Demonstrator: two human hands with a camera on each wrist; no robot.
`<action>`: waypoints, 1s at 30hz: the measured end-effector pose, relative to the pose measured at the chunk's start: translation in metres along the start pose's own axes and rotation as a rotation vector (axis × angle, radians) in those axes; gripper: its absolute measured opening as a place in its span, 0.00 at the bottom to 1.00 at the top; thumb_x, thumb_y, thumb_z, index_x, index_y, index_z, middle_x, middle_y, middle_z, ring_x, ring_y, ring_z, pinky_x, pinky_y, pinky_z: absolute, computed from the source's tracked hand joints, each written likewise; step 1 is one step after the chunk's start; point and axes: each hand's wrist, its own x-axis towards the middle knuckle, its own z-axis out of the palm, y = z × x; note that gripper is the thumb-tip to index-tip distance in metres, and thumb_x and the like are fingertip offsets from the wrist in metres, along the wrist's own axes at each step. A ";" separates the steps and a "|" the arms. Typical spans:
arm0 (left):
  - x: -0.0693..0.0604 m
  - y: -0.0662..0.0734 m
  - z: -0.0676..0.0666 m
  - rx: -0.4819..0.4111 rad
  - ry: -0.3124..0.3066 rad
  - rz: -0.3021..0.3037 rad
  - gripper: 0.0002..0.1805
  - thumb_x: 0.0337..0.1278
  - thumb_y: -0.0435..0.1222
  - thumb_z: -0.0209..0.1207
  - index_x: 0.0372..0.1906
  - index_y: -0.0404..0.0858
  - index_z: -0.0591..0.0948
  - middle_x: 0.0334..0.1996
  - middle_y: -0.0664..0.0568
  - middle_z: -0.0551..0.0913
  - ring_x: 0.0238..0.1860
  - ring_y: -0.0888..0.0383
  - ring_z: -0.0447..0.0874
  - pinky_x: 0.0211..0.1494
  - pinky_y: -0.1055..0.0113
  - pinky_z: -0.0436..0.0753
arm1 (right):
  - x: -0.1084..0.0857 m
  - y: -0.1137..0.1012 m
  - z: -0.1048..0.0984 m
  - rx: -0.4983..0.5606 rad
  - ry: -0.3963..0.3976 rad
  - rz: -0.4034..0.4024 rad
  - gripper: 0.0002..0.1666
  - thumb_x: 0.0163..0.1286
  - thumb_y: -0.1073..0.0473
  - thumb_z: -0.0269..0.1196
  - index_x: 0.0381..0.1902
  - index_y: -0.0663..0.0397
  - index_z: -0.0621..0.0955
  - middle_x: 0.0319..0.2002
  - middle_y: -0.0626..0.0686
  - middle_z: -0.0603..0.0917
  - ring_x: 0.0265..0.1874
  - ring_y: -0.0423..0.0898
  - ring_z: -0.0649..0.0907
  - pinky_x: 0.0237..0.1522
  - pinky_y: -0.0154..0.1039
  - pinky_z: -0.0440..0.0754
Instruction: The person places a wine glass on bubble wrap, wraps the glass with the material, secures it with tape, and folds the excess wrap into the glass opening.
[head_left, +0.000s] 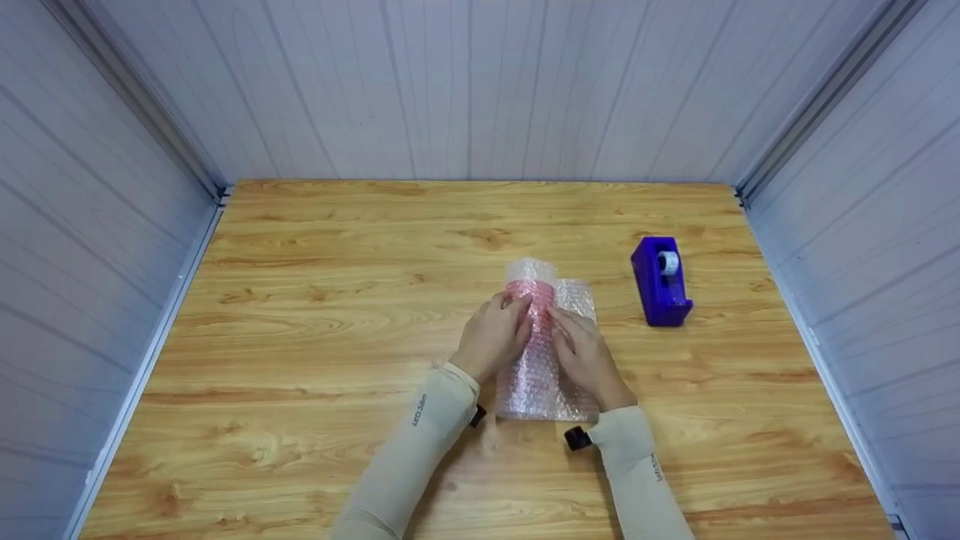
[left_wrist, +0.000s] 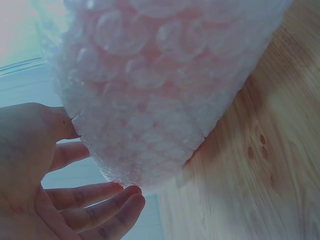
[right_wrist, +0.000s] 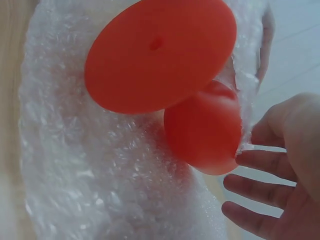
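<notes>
A sheet of bubble wrap [head_left: 536, 390] lies partly rolled around a red object in the head view. The right wrist view looks into its near end. There the red object [right_wrist: 200, 125] shows a flat round disc and a rounded body behind it; its exact kind I cannot tell. My left hand [head_left: 495, 334] holds the roll from the left, with curled fingers on its upper side. My right hand [head_left: 589, 352] pinches the wrap's edge between thumb and index finger, the other fingers spread. In the left wrist view the wrap [left_wrist: 145, 100] hides most of the red.
A blue tape dispenser [head_left: 660, 289] with a white tape roll stands to the right of the wrap. The wooden tabletop [head_left: 322, 300] is enclosed by pale panel walls [head_left: 465, 90] at the back and both sides.
</notes>
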 end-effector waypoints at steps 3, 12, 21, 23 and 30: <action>0.000 0.003 0.000 0.013 -0.015 -0.006 0.22 0.71 0.43 0.56 0.65 0.40 0.79 0.59 0.33 0.77 0.54 0.39 0.81 0.51 0.48 0.83 | 0.002 -0.001 0.000 -0.035 0.019 -0.011 0.20 0.69 0.70 0.61 0.58 0.68 0.80 0.55 0.64 0.81 0.54 0.62 0.77 0.59 0.57 0.74; 0.000 0.003 0.001 -0.024 -0.009 0.012 0.22 0.72 0.42 0.55 0.66 0.40 0.78 0.61 0.32 0.75 0.54 0.39 0.81 0.52 0.48 0.83 | 0.003 -0.001 -0.003 0.039 0.000 0.033 0.21 0.70 0.70 0.60 0.61 0.68 0.79 0.56 0.64 0.81 0.52 0.60 0.82 0.59 0.53 0.77; -0.003 -0.011 0.000 -0.152 -0.009 0.026 0.24 0.74 0.40 0.54 0.69 0.37 0.73 0.65 0.36 0.73 0.63 0.42 0.75 0.65 0.52 0.73 | 0.000 0.002 -0.002 0.163 -0.050 0.093 0.28 0.69 0.62 0.67 0.65 0.63 0.76 0.58 0.60 0.79 0.47 0.54 0.84 0.49 0.45 0.83; -0.004 -0.015 0.001 -0.182 -0.006 0.022 0.24 0.74 0.38 0.54 0.70 0.35 0.72 0.65 0.37 0.74 0.64 0.43 0.74 0.67 0.53 0.71 | -0.001 0.002 -0.002 0.208 -0.086 0.126 0.34 0.67 0.57 0.70 0.68 0.61 0.74 0.60 0.59 0.77 0.49 0.54 0.83 0.51 0.43 0.83; -0.007 -0.024 0.003 -0.301 -0.028 -0.023 0.25 0.73 0.36 0.55 0.71 0.41 0.72 0.65 0.33 0.72 0.64 0.40 0.73 0.66 0.49 0.72 | -0.004 0.004 -0.002 0.298 -0.149 0.225 0.42 0.64 0.51 0.72 0.73 0.53 0.70 0.65 0.57 0.72 0.53 0.56 0.82 0.54 0.47 0.81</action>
